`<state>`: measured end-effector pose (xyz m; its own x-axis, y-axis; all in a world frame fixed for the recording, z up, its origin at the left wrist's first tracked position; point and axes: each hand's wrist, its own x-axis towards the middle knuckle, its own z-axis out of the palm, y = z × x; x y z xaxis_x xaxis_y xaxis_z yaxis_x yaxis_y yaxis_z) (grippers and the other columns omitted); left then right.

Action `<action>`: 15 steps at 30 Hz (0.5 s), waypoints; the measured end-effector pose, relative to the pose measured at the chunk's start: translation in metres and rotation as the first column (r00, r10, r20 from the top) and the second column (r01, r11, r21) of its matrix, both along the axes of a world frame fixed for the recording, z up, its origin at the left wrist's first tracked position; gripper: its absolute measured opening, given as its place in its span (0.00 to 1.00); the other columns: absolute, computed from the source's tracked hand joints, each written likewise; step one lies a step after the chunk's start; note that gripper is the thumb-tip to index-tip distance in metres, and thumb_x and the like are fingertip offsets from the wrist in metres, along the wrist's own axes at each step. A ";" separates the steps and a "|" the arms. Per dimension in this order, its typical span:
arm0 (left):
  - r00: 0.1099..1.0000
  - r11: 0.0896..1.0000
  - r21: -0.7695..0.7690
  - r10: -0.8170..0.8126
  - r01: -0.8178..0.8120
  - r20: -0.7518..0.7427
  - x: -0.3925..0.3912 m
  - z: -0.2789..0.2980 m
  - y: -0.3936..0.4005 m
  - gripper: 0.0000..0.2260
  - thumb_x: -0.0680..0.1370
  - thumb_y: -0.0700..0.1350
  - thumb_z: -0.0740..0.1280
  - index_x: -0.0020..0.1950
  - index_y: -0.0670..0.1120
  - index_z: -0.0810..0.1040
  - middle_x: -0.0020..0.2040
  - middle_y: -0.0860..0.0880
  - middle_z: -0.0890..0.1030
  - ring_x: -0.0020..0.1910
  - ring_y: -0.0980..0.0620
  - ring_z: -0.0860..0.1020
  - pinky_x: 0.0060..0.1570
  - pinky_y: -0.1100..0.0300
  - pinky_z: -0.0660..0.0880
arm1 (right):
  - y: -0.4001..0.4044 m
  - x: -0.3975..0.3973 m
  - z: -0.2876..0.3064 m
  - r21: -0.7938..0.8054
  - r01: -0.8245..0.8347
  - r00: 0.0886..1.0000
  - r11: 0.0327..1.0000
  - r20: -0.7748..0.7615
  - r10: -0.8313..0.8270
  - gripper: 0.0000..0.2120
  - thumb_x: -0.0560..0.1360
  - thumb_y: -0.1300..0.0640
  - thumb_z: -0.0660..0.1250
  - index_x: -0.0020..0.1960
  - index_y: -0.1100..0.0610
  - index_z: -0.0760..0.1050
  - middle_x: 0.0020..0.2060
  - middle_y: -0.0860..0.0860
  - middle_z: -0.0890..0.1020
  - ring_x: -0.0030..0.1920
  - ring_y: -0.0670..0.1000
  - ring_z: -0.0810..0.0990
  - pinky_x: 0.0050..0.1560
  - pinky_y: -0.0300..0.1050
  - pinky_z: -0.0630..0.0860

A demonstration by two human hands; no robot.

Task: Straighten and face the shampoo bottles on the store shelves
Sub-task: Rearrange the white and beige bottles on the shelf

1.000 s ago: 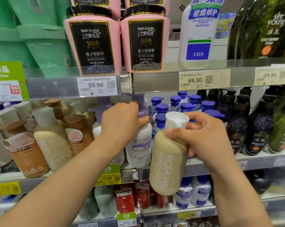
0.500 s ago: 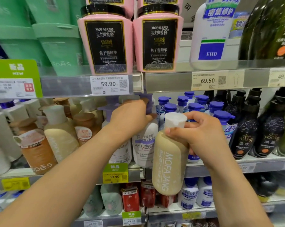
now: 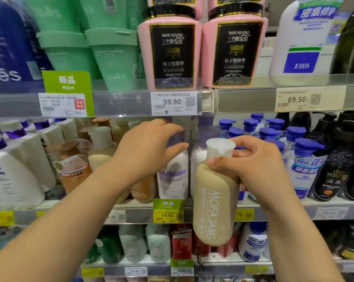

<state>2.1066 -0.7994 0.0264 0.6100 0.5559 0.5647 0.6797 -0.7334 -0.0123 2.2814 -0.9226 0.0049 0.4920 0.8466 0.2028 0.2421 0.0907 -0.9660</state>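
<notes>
Upright beige MOFAJANG bottle (image 3: pixel 213 202), white-capped

Hands: two, a left hand (image 3: pixel 145 147) and a right hand (image 3: pixel 253 167)
Beige bottle held off the shelf: one (image 3: pixel 212 202)
Pink jars with black labels, top shelf: two in the front row (image 3: pixel 170 55) (image 3: pixel 235 51)
White bottle with blue EHD label: one (image 3: pixel 302 39)
Shelf levels in view: three
Readable price tags: two at 59.90 (image 3: pixel 173 102) (image 3: pixel 168 215), one at 69.50 (image 3: pixel 297 99)
Blue-capped bottles: many, too crowded to count
</notes>
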 end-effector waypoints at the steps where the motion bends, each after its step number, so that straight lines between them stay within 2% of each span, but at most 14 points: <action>1: 1.000 1.000 -0.003 0.007 -0.007 0.013 -0.013 0.001 0.004 0.20 0.77 0.62 0.63 0.65 0.55 0.77 0.54 0.52 0.81 0.52 0.49 0.79 0.46 0.53 0.77 | 0.003 -0.007 0.000 -0.002 -0.004 1.000 1.000 0.009 0.004 0.16 0.62 0.59 0.82 0.47 0.53 0.81 0.35 0.48 0.87 0.30 0.46 0.81 0.22 0.38 0.68; 6: 0.986 0.991 -0.016 0.135 -0.134 0.099 -0.071 0.001 0.025 0.16 0.76 0.61 0.64 0.56 0.54 0.82 0.48 0.52 0.83 0.48 0.48 0.80 0.44 0.50 0.78 | 0.022 -0.044 0.001 0.012 -0.023 1.000 1.000 0.012 0.023 0.17 0.62 0.59 0.82 0.47 0.54 0.80 0.34 0.48 0.87 0.27 0.44 0.78 0.20 0.37 0.65; 10: 0.962 0.967 -0.034 0.255 -0.253 0.094 -0.103 -0.003 0.033 0.17 0.77 0.61 0.64 0.59 0.54 0.80 0.52 0.51 0.81 0.50 0.47 0.79 0.44 0.50 0.79 | 0.033 -0.073 0.003 0.016 -0.020 1.000 1.000 0.017 0.020 0.17 0.61 0.58 0.82 0.46 0.52 0.81 0.34 0.46 0.87 0.27 0.40 0.78 0.20 0.35 0.66; 12: 0.963 0.965 -0.054 0.259 -0.255 0.078 -0.110 -0.005 0.036 0.19 0.77 0.61 0.64 0.62 0.52 0.79 0.53 0.49 0.81 0.51 0.46 0.79 0.45 0.51 0.78 | 0.037 -0.086 0.004 0.027 -0.016 1.000 0.999 0.010 0.016 0.17 0.61 0.58 0.82 0.46 0.52 0.81 0.34 0.47 0.87 0.29 0.41 0.79 0.20 0.34 0.67; 15: 0.976 0.973 -0.080 0.217 -0.218 -0.016 -0.103 -0.012 0.041 0.19 0.77 0.61 0.63 0.60 0.48 0.76 0.52 0.46 0.79 0.54 0.44 0.77 0.46 0.52 0.74 | 0.043 -0.102 0.004 0.025 0.003 1.000 1.000 0.020 -0.004 0.17 0.61 0.57 0.83 0.47 0.52 0.81 0.34 0.47 0.87 0.29 0.41 0.79 0.20 0.35 0.67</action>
